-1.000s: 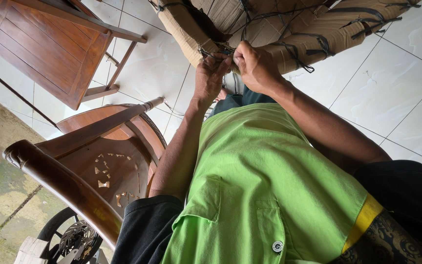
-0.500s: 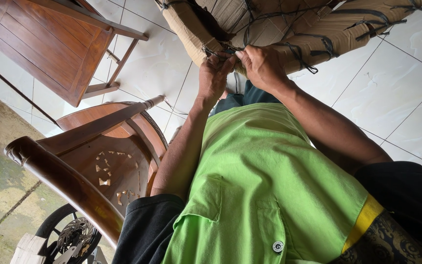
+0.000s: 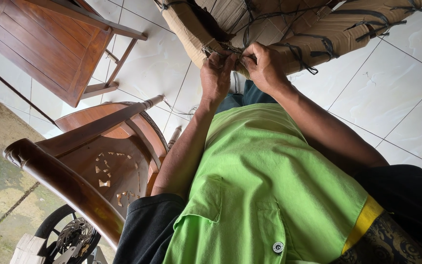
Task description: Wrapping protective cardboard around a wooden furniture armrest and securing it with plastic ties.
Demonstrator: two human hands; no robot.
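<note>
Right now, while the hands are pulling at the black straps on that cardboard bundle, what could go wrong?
1. Both the left hand and the right hand pinch where the black straps cross, so a strap could slip and snap against fingers.
2. The cardboard bundle's torn edge might rip further.
3. The carved wooden chair stands close by the left elbow and might get bumped.

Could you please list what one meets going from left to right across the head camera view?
Wheel → carved wooden chair → left hand → right hand → black strap on the cardboard-wrapped bundle.
</note>
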